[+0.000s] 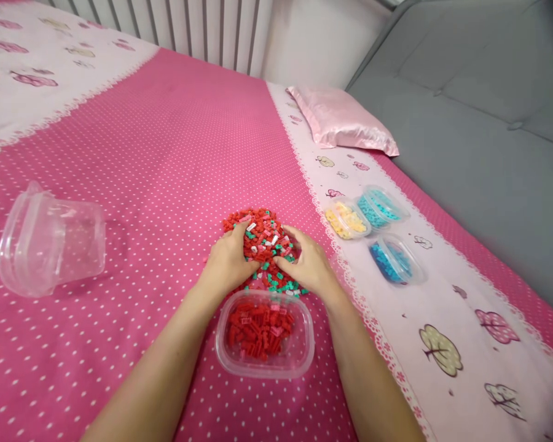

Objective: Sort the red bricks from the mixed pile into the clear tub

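A heaped pile of small toy building bricks (pixel 268 236), mostly red with green, white and pink ones mixed in, lies on the pink polka-dot bedspread. My left hand (pixel 228 263) cups the pile's left side, thumb and fingers apart, some fingertips hidden among the bricks. Against the right side rests my right hand (pixel 309 265), also spread, its thumb reaching over the bricks toward the left thumb. Neither hand visibly grips a brick. Just in front of the pile, between my forearms, stands a clear plastic tub (pixel 265 371) partly filled with red bricks and a few pink ones.
Nested clear tubs (pixel 80 236) lie on their side at the left. To the right sit small tubs of yellow bricks (pixel 343 220), turquoise bricks (pixel 373 207) and blue bricks (pixel 391 261). A pink pillow (pixel 343 120) lies farther back, beside a grey padded headboard (pixel 470 110).
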Demonstrator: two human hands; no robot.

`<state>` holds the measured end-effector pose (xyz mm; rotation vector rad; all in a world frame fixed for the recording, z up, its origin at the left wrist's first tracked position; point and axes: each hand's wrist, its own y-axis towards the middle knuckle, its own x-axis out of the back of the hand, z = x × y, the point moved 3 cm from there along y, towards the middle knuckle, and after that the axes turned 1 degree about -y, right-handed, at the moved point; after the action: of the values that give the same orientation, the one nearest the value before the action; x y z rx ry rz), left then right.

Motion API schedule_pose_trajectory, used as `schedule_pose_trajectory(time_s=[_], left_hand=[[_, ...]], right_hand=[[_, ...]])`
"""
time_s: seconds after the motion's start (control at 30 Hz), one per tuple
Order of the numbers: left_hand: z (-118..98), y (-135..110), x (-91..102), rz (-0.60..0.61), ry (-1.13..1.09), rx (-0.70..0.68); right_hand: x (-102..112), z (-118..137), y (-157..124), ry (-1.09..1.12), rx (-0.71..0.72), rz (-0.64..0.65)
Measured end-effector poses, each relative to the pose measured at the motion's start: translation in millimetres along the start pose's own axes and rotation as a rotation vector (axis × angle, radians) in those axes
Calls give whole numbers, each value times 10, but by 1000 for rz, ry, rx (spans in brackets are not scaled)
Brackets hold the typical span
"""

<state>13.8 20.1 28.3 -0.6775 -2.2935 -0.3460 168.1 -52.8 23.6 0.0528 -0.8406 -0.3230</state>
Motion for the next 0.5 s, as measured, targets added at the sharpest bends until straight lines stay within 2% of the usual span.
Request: schedule_pose_trajectory(time_s=[0.13,0.23,0.4,0.5], left_hand=[[26,7,-2,-95,-260,37],[25,14,-16,-103,-415,61],[-15,2,-19,-59,-552,96],[-56,-13,29,-74,-476,75]], right_hand=[[-18,-53,8,-7,-55,-22],[14,-67,8,5,-77,-34],[118,-77,6,-10,-96,-63],[160,-107,6,-46,-120,-80]])
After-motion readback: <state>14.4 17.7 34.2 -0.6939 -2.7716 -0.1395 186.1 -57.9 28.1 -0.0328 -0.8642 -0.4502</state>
